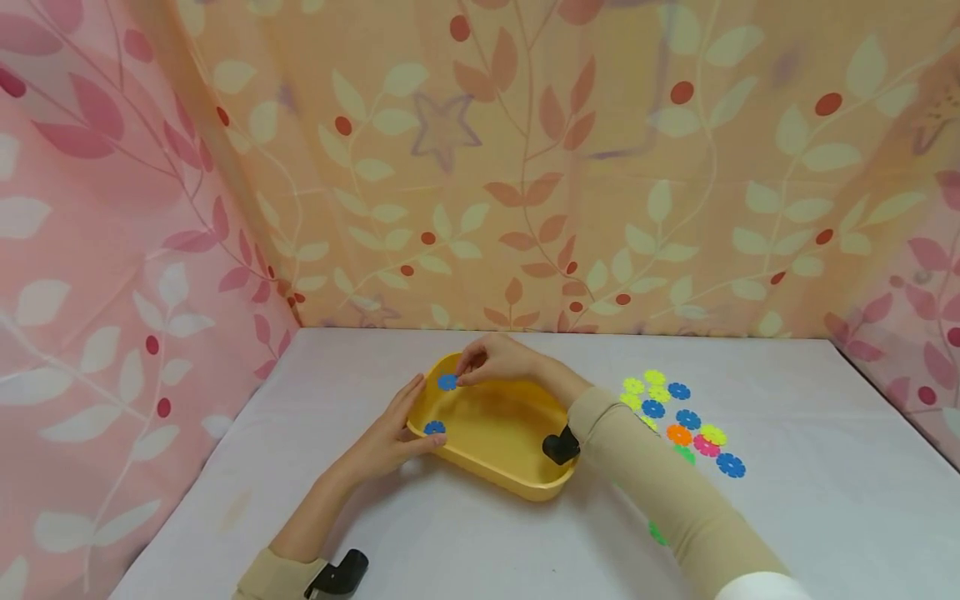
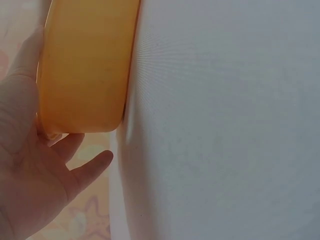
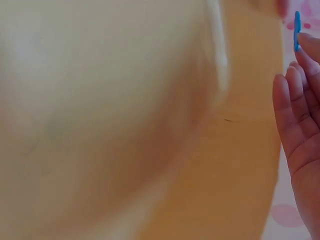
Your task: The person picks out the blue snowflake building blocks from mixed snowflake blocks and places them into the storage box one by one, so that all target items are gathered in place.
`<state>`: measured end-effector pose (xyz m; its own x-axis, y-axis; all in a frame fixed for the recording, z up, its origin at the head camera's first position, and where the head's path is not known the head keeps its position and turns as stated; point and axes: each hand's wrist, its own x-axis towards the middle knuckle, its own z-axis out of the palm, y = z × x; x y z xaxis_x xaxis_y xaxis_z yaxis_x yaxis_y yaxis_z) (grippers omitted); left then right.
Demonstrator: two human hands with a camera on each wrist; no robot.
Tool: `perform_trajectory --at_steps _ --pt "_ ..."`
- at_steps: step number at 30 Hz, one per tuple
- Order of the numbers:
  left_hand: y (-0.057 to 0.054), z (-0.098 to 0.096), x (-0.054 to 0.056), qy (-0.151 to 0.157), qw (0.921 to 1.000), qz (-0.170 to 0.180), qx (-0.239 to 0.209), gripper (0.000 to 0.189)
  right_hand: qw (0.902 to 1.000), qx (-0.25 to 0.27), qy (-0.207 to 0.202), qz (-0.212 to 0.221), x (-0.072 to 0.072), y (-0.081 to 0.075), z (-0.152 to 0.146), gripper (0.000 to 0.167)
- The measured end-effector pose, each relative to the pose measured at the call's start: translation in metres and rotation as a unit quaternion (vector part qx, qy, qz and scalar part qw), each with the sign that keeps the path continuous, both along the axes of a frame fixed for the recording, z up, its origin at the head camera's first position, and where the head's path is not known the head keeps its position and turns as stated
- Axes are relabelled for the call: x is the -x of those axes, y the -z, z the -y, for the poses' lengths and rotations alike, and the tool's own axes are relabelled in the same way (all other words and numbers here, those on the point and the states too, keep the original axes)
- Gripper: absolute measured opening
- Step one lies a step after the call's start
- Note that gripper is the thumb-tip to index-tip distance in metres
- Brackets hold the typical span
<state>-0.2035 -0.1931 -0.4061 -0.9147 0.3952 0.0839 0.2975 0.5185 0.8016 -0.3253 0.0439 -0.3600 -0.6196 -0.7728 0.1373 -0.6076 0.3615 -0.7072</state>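
Note:
A yellow plastic tray [image 1: 495, 475] with raised walls and rounded corners stands on the table. My left hand [image 1: 386, 437] holds its left end, the thumb at the near rim and the fingers along the outer wall. In the left wrist view, the little finger of that hand [image 2: 35, 185] stands apart from the tray. Over the tray's far left part, my right hand [image 1: 498, 360] pinches a blue flower-shaped disc [image 1: 447, 382], seen edge-on in the right wrist view [image 3: 297, 31]. Another blue flower-shaped disc [image 1: 434, 427] is inside the tray near the left thumb.
Right of the tray, several flower-shaped discs lie scattered, among them yellow [image 1: 655, 377], blue [image 1: 731, 465], orange [image 1: 678, 434] and pink [image 1: 707, 446] ones. A green disc [image 1: 658, 533] lies partly hidden by the right sleeve [image 1: 667, 492]. Leaf-patterned cloth [image 1: 525, 167] hangs behind the white-covered table [image 1: 480, 550].

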Motion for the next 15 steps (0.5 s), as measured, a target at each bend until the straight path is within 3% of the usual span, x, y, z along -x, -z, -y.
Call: perform_trajectory --at_steps 6,15 --pt "-0.001 0.0 0.0 -0.004 1.0 -0.002 0.007 0.099 0.9993 -0.03 -0.023 -0.004 0.001 0.017 0.007 0.009" --pt "0.001 0.0 0.0 -0.004 0.9999 -0.014 0.008 0.099 0.9962 -0.08 0.003 0.034 -0.002 0.035 0.012 0.008"
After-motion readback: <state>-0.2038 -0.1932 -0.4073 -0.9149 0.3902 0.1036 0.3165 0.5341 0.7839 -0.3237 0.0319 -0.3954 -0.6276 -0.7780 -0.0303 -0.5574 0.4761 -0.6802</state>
